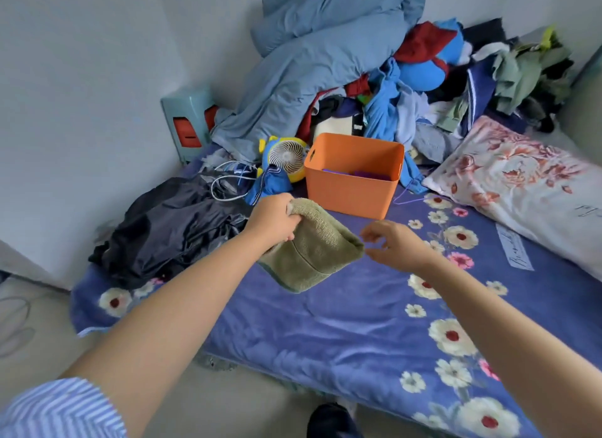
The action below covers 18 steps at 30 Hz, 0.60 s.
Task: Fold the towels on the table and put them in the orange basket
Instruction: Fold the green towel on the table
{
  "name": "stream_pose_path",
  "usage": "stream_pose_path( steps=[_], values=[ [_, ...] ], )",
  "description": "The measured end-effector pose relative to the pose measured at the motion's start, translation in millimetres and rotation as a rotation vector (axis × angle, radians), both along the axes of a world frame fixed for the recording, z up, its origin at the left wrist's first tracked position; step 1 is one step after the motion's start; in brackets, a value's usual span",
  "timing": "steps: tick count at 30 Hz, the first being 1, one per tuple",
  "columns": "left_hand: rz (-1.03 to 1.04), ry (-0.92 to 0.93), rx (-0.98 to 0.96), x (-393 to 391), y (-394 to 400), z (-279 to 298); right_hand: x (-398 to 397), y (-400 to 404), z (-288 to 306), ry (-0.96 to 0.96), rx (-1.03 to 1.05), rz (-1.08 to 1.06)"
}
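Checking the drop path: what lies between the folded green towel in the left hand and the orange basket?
In the head view, only bare floral blanket separates the green towel, held by the left hand, from the orange basket.

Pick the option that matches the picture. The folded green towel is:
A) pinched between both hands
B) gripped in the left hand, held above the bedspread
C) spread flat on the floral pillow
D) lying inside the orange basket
B: the left hand clutches the green towel by its top edge, in front of the orange basket, while the right hand is open beside it and not touching.
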<state>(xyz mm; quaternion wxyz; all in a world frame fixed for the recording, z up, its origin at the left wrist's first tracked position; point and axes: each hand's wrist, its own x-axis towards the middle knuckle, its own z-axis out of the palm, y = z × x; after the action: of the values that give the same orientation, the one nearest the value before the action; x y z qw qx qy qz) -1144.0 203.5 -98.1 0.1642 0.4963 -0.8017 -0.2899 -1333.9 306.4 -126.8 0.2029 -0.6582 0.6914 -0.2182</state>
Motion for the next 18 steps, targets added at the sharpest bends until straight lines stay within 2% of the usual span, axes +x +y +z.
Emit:
stream_pose_path(
  steps=[3, 6, 9, 13, 18],
  values=[
    [-0.055, -0.048, 0.019, -17, -47, 3, -21, -40, -20, -0.079, 0.086, -0.013],
    [-0.072, 0.010, 0.055, -42, -90, 8, -40, -86, -25, -0.164, 0.010, -0.039],
    [-0.063, 0.046, 0.060, -79, -143, 12, -76, -141, -25, -0.282, -0.049, -0.155],
    [-0.070, 0.002, 0.015, -130, -214, 10, -128, -206, -21, -0.404, -0.105, -0.286],
    [-0.032, -0.095, -0.098, -188, -286, -12, -176, -274, -18, -0.347, -0.148, -0.360]
  ],
)
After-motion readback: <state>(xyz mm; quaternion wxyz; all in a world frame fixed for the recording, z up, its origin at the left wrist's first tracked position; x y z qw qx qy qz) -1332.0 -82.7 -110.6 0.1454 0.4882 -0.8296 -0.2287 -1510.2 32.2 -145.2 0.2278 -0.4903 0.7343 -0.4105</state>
